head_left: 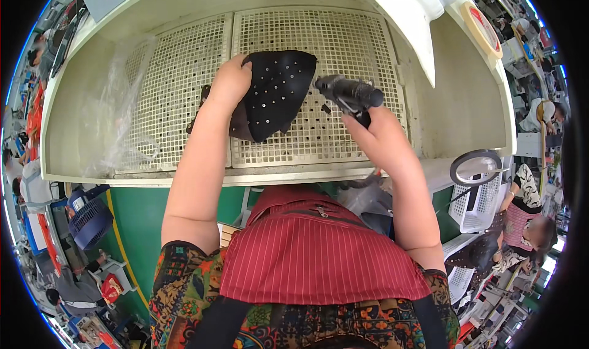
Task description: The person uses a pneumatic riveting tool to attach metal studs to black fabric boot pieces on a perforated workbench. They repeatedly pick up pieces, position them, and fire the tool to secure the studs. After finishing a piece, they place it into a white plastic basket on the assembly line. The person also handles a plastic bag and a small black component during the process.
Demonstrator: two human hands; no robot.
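Observation:
My left hand (pixel 228 82) grips a black shoe upper piece (pixel 275 91) dotted with small shiny studs, holding it up over the perforated grid tray (pixel 343 42). My right hand (pixel 381 139) is closed around the handle of a black spray gun (pixel 348 93), whose nozzle points left at the edge of the black piece, almost touching it. Both forearms reach forward from the lower edge over my red striped apron.
The work sits inside a cream booth (pixel 466 103) with a clear plastic sheet (pixel 116 116) at the left. A blue fan (pixel 89 217) is below left, white baskets (pixel 475 205) and a round magnifier lamp (pixel 477 166) at right, another seated person (pixel 521 226) beyond.

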